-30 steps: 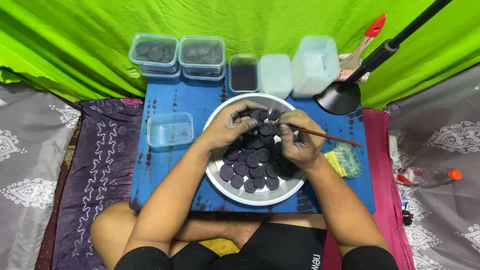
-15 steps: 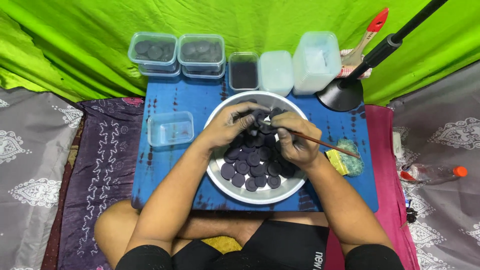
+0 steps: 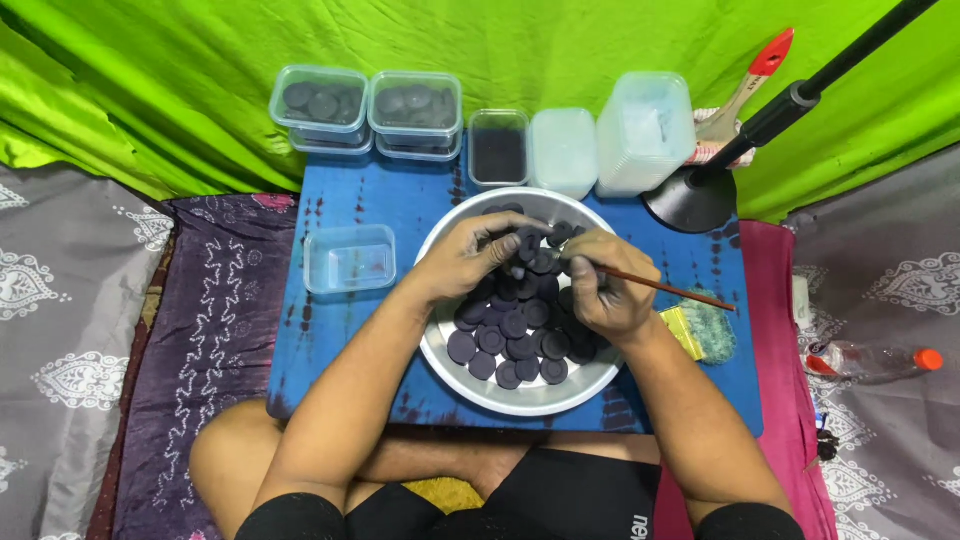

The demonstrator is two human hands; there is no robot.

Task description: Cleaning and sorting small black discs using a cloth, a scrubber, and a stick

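A round metal bowl (image 3: pixel 590 385) sits on a low blue table (image 3: pixel 340 330) and holds several dark round discs (image 3: pixel 505 345). My left hand (image 3: pixel 470 255) reaches into the bowl from the left and pinches one dark disc between its fingertips. My right hand (image 3: pixel 605 285) is over the bowl's right side and grips a thin brown stick (image 3: pixel 665 288) whose tip points at that disc, the handle slanting out to the right.
At the table's back stand two stacks of clear lidded boxes with discs (image 3: pixel 320 105) (image 3: pixel 415 110), a tub of dark liquid (image 3: pixel 498 150) and two white tubs (image 3: pixel 645 130). An empty clear box (image 3: pixel 350 260) lies left of the bowl. A black lamp base (image 3: pixel 690 200), paintbrush (image 3: pixel 750 85) and bottle (image 3: pixel 870 362) are right.
Both hands stay over the bowl's upper part with small finger shifts. The stick's handle has tilted a little lower on the right.
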